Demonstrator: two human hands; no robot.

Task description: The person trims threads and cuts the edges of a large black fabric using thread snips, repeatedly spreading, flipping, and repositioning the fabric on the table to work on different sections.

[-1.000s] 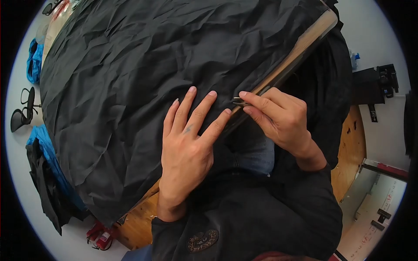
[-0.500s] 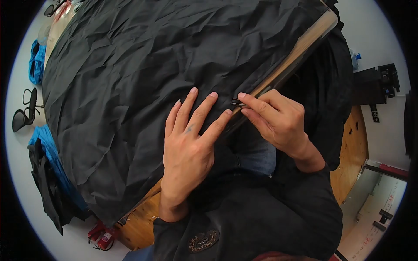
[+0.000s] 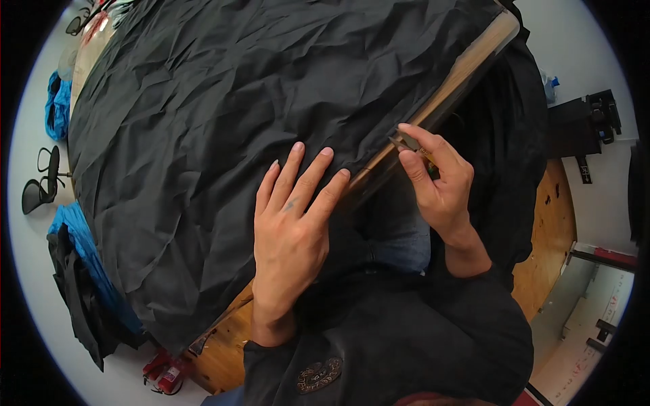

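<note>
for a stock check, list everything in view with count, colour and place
cloth: at least 1, black, centre
table edge: 1, brown, diagonal, right
small tool: 1, dark and yellow, by table edge
bundles: 2, blue, left
fabric: 1, black, lower left
fittings: 2+, black, left, kind unclear
object: 1, red, lower left
equipment: 1, black, right
container: 1, clear and blue, upper right
panel: 1, whitish, lower right
wood: count unclear, brown, lower left and right
jeans: 1 pair, blue, below centre
top: 1, black, bottom
left hand: 1, on cloth
right hand: 1, holding small tool
</note>
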